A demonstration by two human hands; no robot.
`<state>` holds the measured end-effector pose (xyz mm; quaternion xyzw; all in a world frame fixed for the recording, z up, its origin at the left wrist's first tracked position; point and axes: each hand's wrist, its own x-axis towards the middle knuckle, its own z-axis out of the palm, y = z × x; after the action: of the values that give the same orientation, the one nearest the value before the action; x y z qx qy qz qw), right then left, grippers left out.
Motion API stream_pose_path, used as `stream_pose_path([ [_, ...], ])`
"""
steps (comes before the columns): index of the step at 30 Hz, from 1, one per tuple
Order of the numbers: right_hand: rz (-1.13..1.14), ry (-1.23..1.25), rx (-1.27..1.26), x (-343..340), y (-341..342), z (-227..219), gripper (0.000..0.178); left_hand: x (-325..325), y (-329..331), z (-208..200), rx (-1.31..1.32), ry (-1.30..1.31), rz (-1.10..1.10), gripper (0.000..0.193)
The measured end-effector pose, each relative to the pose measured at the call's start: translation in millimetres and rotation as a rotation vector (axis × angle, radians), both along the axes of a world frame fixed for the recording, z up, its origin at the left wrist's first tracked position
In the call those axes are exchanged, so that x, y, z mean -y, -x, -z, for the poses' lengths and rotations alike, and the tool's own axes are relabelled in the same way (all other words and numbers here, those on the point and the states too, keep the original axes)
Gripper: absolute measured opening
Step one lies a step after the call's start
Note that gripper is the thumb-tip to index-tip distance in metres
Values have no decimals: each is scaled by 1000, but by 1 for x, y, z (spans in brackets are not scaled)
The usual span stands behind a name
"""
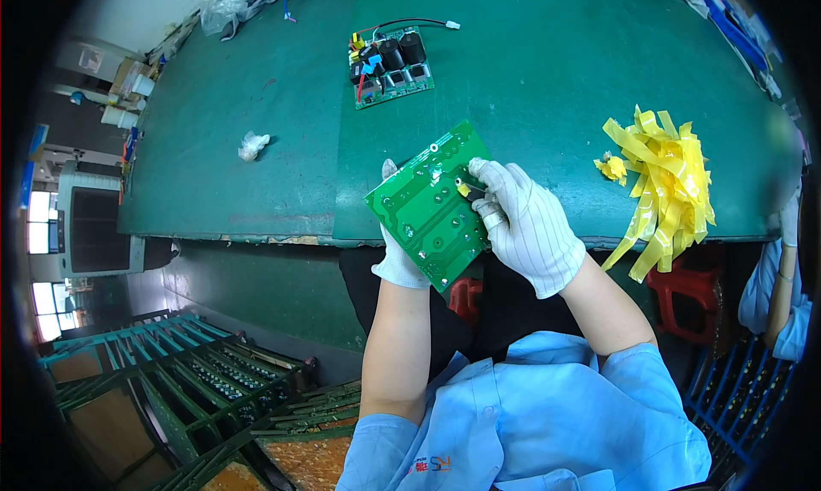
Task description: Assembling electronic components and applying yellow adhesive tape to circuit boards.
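Both my hands wear white striped gloves. A green circuit board (428,213) is held tilted over the table's near edge, its solder side facing up. My left hand (398,256) grips it from the left and beneath, with most of the fingers hidden behind it. Above the board's right part, my right hand (523,221) is closed, its fingertips pinching a small dark, thin tool (475,194) too little exposed to name. The tool's tip meets a small yellow scrap (463,188) on the board.
Farther back on the green table (513,72) lies a populated circuit board (392,66) with black capacitors and a cable. Yellow tape strips (667,179) pile up at right, hanging over the edge. Crumpled white material (253,146) lies left. Racks (188,388) stand lower left; another person's arm (780,294) shows far right.
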<state>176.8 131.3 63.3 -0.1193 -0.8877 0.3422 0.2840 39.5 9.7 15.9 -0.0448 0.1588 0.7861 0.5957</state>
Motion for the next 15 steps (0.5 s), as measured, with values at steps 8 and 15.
stream_pose_path([
  [8,8,44,-12,2,-3,4,32,-2,-8,-18,-29,78,-19,73],
  [15,1,92,8,5,-5,4,33,-1,-4,-11,26,-23,21,75],
])
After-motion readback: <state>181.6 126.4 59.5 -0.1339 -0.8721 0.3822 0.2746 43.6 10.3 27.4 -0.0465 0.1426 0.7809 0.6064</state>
